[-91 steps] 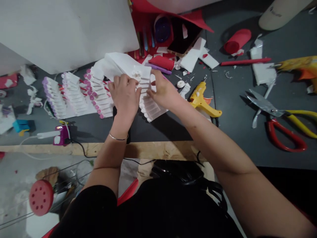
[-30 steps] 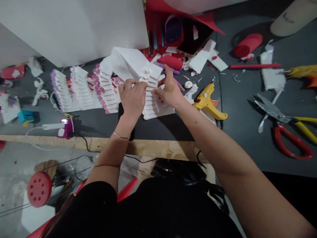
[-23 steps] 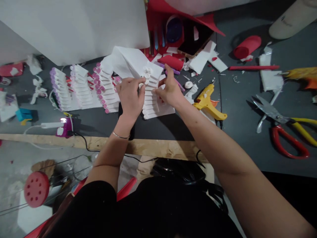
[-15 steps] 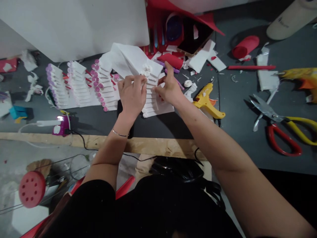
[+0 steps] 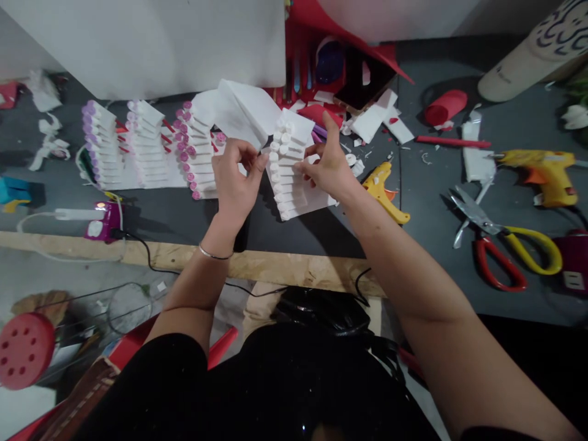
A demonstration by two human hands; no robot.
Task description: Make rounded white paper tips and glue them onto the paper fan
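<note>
A white card (image 5: 316, 205) bears a row of white rolled sticks with small white flower-like heads (image 5: 274, 156). My right hand (image 5: 331, 166) grips this card at its right side, thumb over the stick ends and one finger raised. Just left of the flower heads is my left hand (image 5: 236, 184), apart from the card, with thumb and forefinger pinched together; anything between them is too small to make out. Beyond the left hand lie similar rows with pink heads (image 5: 185, 156), pale pink heads (image 5: 131, 135) and purple heads (image 5: 92, 138).
A yellow glue gun (image 5: 379, 190) lies right of the card, another glue gun (image 5: 542, 174) farther right. Open scissors (image 5: 493, 229) have red and yellow handles. Behind are folded white paper (image 5: 248, 107), a phone (image 5: 362, 79) and paper scraps. A purple plug adapter (image 5: 103, 222) sits left.
My left hand has drawn back left from the flower heads, uncovering the row. My right hand stays at the card's right side. The whole view has shifted slightly.
</note>
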